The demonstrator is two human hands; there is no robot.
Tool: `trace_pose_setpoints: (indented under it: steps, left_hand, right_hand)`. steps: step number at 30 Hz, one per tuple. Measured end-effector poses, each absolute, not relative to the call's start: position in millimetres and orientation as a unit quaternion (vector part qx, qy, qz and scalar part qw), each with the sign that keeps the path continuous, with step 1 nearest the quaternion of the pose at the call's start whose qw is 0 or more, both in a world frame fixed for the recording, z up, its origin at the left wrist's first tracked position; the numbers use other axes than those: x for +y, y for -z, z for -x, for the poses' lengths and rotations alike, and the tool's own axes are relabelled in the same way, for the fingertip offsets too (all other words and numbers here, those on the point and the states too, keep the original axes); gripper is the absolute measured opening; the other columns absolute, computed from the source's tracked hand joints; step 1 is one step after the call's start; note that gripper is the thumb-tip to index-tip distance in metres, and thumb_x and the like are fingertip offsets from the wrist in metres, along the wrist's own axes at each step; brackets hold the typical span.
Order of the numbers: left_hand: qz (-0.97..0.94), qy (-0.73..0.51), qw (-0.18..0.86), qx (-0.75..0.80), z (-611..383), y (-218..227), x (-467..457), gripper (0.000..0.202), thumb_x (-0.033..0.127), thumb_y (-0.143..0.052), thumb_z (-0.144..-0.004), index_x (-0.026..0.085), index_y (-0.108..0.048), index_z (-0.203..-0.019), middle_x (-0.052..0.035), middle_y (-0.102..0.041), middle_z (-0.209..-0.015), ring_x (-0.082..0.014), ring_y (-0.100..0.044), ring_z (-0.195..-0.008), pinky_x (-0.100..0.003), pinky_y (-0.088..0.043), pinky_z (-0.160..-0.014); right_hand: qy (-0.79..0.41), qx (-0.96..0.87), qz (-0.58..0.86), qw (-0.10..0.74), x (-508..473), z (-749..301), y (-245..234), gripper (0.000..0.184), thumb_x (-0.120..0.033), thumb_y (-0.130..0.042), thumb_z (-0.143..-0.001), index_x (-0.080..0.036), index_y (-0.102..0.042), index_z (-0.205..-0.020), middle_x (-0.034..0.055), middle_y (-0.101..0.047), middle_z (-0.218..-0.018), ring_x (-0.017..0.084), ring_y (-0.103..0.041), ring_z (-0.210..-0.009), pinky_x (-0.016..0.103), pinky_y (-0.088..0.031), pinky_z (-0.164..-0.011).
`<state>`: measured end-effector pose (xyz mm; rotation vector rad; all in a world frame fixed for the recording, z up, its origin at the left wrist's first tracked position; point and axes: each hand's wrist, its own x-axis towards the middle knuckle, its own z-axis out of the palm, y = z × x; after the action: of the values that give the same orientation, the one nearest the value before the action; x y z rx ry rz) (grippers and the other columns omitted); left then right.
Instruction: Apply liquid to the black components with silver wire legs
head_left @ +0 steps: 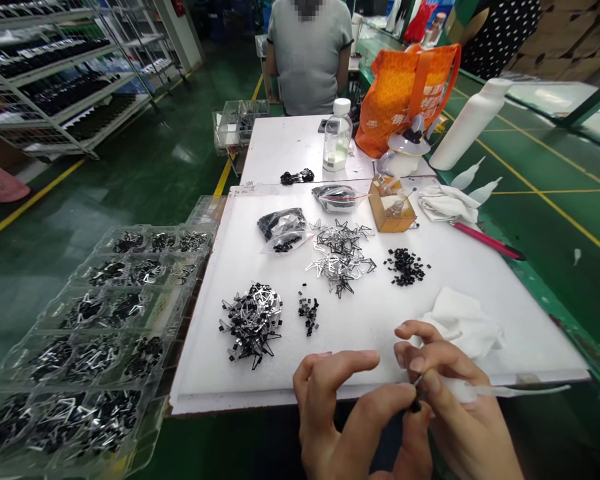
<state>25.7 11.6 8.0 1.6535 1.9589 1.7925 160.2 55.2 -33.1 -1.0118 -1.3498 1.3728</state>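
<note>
2 hands, left (340,420) and right (460,393), pinch a small black part (417,403).

A green floor (130,167) is spreading across the room, with yellow lines (540,193) running over it. Wire shelves (65,87) are standing at the upper left, beside a white pillar (180,33). At top center, a person (307,60) in a gray shirt is sitting with their back turned. Cardboard boxes (575,33) are stacking up at the upper right.
</note>
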Motion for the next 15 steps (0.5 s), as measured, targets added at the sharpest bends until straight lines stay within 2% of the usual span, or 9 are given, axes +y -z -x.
trace_pose_setpoints:
  steps: [2,4,7,11,15]
  left_hand:
    - [-0.529,-0.568,0.034,0.63,-26.4,-8.4,10.6,0.021,0.006,-0.068,-0.086,0.026,-0.071,-0.094,0.0003,-0.064,-0.114,-0.0128,-0.065,-0.102,-0.035,-0.044,-0.106]
    - [-0.54,-0.559,0.065,0.626,-22.0,-6.4,9.7,0.021,0.011,-0.069,-0.091,0.026,-0.072,-0.106,-0.0003,-0.065,-0.117,-0.013,-0.065,-0.106,-0.033,-0.044,-0.106]
    - [-0.609,-0.53,0.101,0.582,-7.2,-2.1,9.3,0.04,0.007,-0.069,-0.093,0.022,-0.068,-0.129,-0.0013,-0.069,-0.115,-0.0122,-0.067,-0.106,-0.032,-0.041,-0.109]
    - [-0.674,-0.461,0.104,0.568,11.7,1.0,8.1,0.04,0.0,-0.07,-0.089,0.022,-0.069,-0.121,0.0018,-0.073,-0.107,-0.0103,-0.071,-0.106,-0.03,-0.033,-0.116]
    - [-0.686,-0.425,0.08,0.585,21.5,4.6,2.6,0.034,0.009,-0.074,-0.09,0.024,-0.067,-0.119,-0.0028,-0.07,-0.116,-0.0149,-0.069,-0.113,-0.034,-0.038,-0.114]
  right_hand:
    - [-0.568,-0.542,0.42,0.456,54.9,-164.0,36.1,0.012,-0.032,-0.067,-0.099,-0.027,-0.068,-0.088,0.0005,-0.061,-0.127,0.011,-0.059,-0.128,0.012,-0.054,-0.094]
    - [-0.578,-0.537,0.437,0.432,55.7,-169.5,40.0,0.016,-0.034,-0.067,-0.099,-0.024,-0.066,-0.087,0.001,-0.058,-0.131,0.011,-0.061,-0.123,0.013,-0.052,-0.098]
    - [-0.585,-0.538,0.465,0.39,59.4,-176.7,44.2,0.022,-0.038,-0.068,-0.098,-0.021,-0.066,-0.084,0.0025,-0.058,-0.131,0.012,-0.063,-0.116,0.014,-0.048,-0.102]
    - [-0.59,-0.545,0.476,0.357,63.5,-177.2,44.1,0.027,-0.041,-0.072,-0.094,-0.02,-0.067,-0.079,0.0054,-0.063,-0.115,0.015,-0.062,-0.115,0.013,-0.05,-0.095]
    - [-0.598,-0.546,0.483,0.334,63.8,-173.9,47.5,0.025,-0.044,-0.072,-0.092,-0.021,-0.076,-0.083,0.0089,-0.067,-0.116,0.02,-0.065,-0.114,0.018,-0.057,-0.086]
